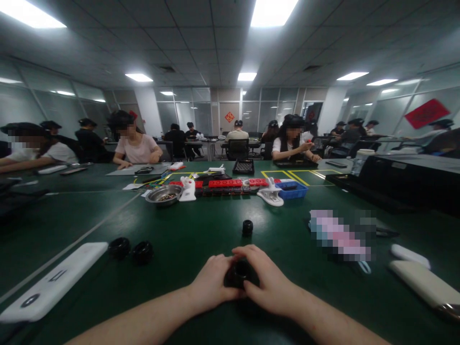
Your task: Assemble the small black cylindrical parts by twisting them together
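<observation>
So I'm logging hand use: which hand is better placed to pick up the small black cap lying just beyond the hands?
Probably the right hand: the small black cap lies nearer its fingers than the left hand.

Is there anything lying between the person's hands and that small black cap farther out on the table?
Nothing visible. Both hands, left hand and right hand, hold a black ring; only bare green table lies between them and the small black cap.

4 black rings [119, 247] – 1 steel bowl [164, 194], 1 blue tray [292, 190]
</observation>
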A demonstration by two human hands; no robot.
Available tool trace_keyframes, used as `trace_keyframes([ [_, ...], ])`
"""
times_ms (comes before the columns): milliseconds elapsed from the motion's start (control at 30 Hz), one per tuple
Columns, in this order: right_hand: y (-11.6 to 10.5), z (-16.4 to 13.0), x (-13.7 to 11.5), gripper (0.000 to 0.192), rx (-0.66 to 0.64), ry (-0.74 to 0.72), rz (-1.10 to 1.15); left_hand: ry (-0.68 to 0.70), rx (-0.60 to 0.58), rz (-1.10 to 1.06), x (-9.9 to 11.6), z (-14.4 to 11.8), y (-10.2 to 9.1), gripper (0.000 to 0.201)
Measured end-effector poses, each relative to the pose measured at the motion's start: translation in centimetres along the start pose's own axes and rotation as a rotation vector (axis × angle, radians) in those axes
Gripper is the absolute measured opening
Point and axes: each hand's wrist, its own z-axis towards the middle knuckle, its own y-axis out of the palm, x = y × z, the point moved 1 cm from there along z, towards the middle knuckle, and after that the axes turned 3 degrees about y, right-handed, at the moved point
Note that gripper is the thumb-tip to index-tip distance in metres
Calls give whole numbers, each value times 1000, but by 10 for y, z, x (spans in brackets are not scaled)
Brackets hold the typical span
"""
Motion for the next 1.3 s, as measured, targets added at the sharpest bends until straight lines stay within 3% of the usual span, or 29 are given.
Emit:
trace_keyframes([
  [67, -1, 0, 1, 62, 2, -13, 1, -7, -5, 6, -1, 0, 0, 44],
  [233, 0, 1, 2, 52, 90, 79, -66, -26, -16, 56, -3, 0, 2, 40],
  [367, 1, 2, 0, 47, 82, 119, -101, -18, -4, 48, -4, 0, 3, 40],
  [600, -2, -1, -1, 58, -8, -27, 5, -1, 5, 16, -2, 0, 2, 39],
  [867, 2, 2, 0, 43, 64, 175, -108, -50, -27, 55, 0, 0, 0, 37],
  [1100, 0, 1, 0, 56, -7, 12, 23, -13, -13, 7, -1, 0, 0, 39],
  [1300, 1, 3, 1, 46, 79, 117, -84, -48, -27, 29, 2, 0, -2, 37],
])
